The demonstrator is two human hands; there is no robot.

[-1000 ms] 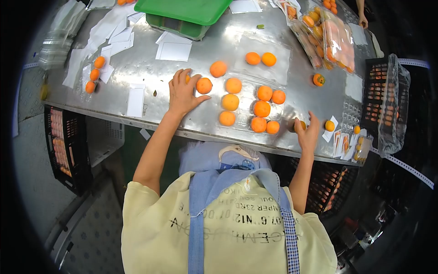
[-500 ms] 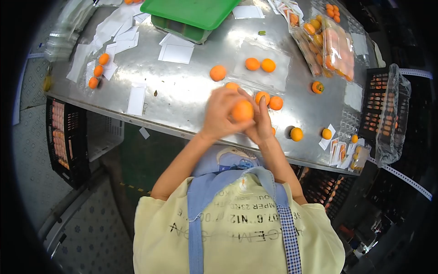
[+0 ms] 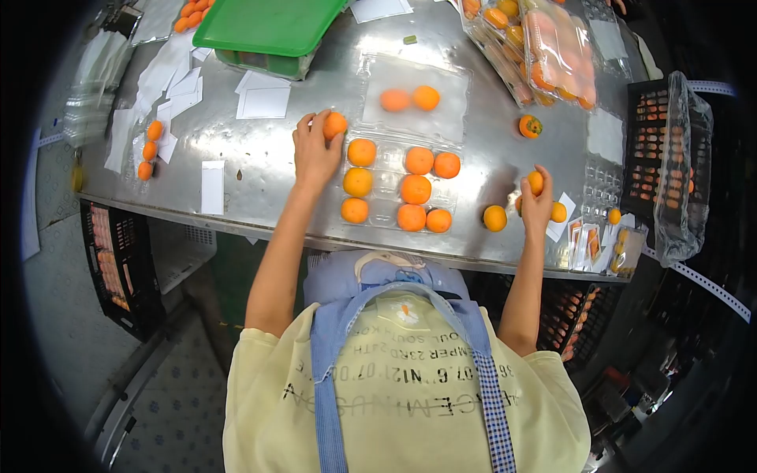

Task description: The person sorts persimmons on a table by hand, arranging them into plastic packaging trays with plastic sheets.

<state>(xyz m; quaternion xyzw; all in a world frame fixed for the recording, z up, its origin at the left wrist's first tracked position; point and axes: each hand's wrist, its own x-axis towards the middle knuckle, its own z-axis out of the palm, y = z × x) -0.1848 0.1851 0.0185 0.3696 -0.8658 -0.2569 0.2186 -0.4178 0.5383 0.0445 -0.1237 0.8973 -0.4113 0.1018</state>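
My hands have just come apart, so now each one is at its own fruit.
My left hand has its grip curled round an orange, by the top left corner of the clear tray on the worktop; my right hand has a narrow grip, with a small orange in the fingers, well to the right of the tray; more oranges are near it; eight sit in the tray, three on one side and five on the other; two more lie on the clear lid; they are round and bright, and some look more yellow; one on the lid is blurry.
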